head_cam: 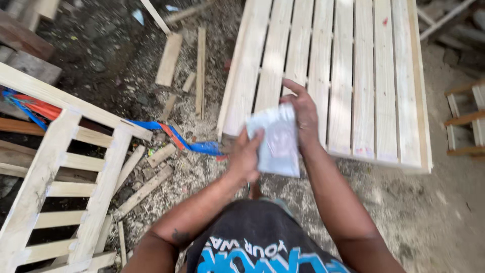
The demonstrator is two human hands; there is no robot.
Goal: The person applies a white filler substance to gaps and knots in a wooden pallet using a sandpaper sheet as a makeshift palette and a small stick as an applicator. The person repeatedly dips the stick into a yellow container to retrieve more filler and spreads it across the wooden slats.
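Head view: our left hand (244, 156) and right hand (302, 114) pinch a pale, blurred plastic packet (277, 144), perhaps sandpaper; we should grip near its edges.

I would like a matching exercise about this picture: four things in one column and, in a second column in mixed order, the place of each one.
Things:
1. pale slatted wooden panel
2. small whitish plastic packet
3. blue strap
4. white painted wooden frame with rungs

Places:
A. on the sawdust-covered ground between the two wooden pieces
B. at the left edge of the view
C. held between the left hand and the right hand
D. flat on the ground ahead, upper right

Pairs: 1-D, 2-C, 3-A, 4-B
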